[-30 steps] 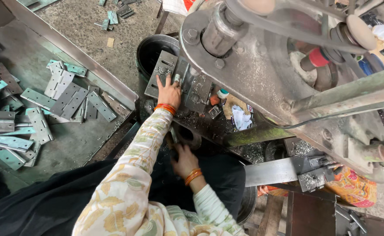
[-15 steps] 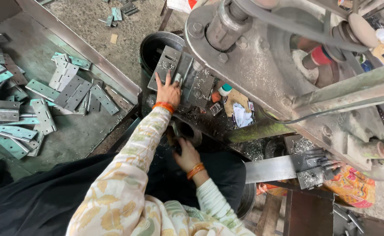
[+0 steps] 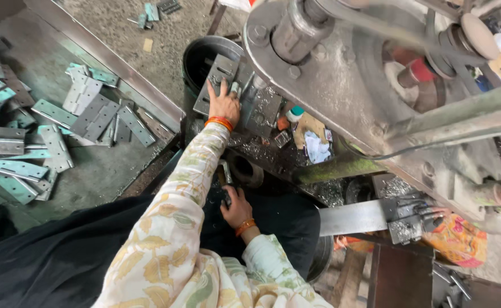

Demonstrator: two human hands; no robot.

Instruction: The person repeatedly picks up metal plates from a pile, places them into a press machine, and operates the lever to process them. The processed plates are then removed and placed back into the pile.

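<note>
The big grey press [image 3: 376, 85] fills the upper right of what I see, its heavy wheel and shaft leaning over the work bed. To my left runs the long metal tray [image 3: 108, 171], strewn with flat hinge plates [image 3: 85, 117], some grey, some with a pale green tint, lying every which way. Ahead of me, just past the bed, stands a dark round bucket [image 3: 202, 54]. My left hand [image 3: 223, 102] is stretched out forward, fingers spread and pressing flat on a grey slotted plate [image 3: 215, 77] that rests on the bed at the bucket's edge. The plate's long axis runs away from me, slanting up to the right, and it lies directly under that hand and well away from the other. My right hand [image 3: 238, 206] sits low and close to my body, curled around a small dark handle [image 3: 226, 197] near the round opening [image 3: 245, 170] below the bed; I cannot tell how tightly it grips. Beside the plate lie a small capped bottle [image 3: 292, 114] and a crumpled white rag [image 3: 318, 149].
</note>
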